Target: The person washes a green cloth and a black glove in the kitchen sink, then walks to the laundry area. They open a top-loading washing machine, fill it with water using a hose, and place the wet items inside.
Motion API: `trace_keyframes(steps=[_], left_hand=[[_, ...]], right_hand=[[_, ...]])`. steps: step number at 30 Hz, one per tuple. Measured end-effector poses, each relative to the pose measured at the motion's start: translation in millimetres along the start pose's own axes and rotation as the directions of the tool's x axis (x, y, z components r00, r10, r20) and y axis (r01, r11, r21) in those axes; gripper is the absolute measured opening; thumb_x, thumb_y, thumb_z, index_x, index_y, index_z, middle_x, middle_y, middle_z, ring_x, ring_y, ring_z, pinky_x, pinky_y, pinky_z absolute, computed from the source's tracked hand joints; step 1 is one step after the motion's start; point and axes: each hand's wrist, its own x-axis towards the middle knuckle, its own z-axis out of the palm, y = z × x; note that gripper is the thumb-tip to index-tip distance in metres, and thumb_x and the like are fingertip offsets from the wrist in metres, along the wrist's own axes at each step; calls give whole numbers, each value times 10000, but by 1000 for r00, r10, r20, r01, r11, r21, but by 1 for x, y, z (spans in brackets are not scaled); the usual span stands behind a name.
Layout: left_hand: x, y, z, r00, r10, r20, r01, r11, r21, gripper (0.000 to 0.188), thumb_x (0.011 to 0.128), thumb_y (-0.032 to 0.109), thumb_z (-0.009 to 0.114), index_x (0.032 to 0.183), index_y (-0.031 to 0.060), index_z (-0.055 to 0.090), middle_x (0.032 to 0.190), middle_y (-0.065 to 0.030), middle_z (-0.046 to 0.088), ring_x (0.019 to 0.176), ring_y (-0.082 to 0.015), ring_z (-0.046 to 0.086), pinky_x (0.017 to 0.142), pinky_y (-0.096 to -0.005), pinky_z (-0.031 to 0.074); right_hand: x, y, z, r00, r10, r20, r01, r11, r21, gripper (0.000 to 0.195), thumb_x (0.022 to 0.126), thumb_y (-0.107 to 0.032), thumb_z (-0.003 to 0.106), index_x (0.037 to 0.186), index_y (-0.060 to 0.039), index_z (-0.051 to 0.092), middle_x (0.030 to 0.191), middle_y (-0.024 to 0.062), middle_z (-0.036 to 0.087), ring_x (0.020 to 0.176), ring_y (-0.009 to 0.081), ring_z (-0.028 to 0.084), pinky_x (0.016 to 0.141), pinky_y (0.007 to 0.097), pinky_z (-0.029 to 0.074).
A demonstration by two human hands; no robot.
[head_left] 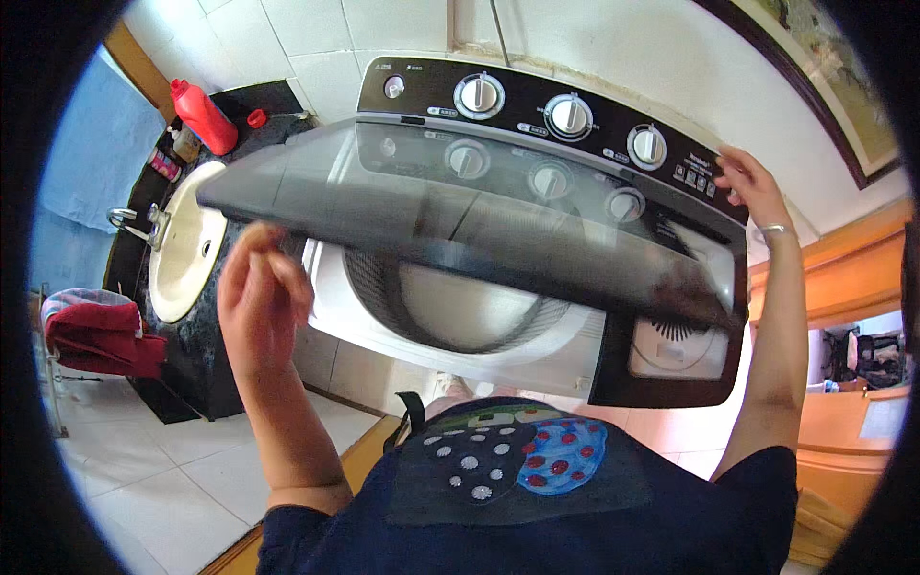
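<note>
A top-loading twin-tub washing machine [453,366] stands before me. Its dark see-through lid [460,215] is tilted part way up over the wash tub [467,305], slightly blurred. My left hand [262,287] is at the lid's left front corner, fingers bent and blurred; whether it touches the edge I cannot tell. At the right end of the black control panel [528,108], with its round knobs, is my right hand [747,183], fingers partly curled. Contact with the panel is unclear. The smaller spin-tub cover [675,352] lies to the right of the wash tub.
Left of the machine, a dark counter [277,136] holds an oval basin [180,266] with a tap [144,226], a red bottle [205,118], a red cap [256,118] and small bottles. Red cloth [97,334] hangs nearby. A framed picture [826,72] is on the wall.
</note>
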Motion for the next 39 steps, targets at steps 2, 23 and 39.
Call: trace_keyframes(steps=[2,23,39], left_hand=[[44,17,21,998,52,40,-54,997,47,325,978,224,417,1144,-38,514,590,-34,498,445,-74,424,390,-173,285],[272,8,152,952,231,198,-246,197,949,410,862,203,591,1212,6,504,676,-69,628,504,-128,581,436,-268,469],[288,-17,121,857,293,423,-431,-43,901,618,886,433,552,1414,217,314,932,-51,658,687,-154,626,654,-290,518]], right_hand=[[-43,41,-25,996,76,-34,-77,997,-13,363,895,-240,570,1221,-85,536,1019,22,610,900,103,588,674,223,450],[-314,199,86,492,779,-387,-509,619,599,385,903,-321,554,1217,-101,529,732,-7,478,608,87,511,459,202,437],[-169,33,-91,489,13,-872,358,909,214,350,946,-234,489,1208,-6,531,1199,78,543,1098,160,504,897,283,411]])
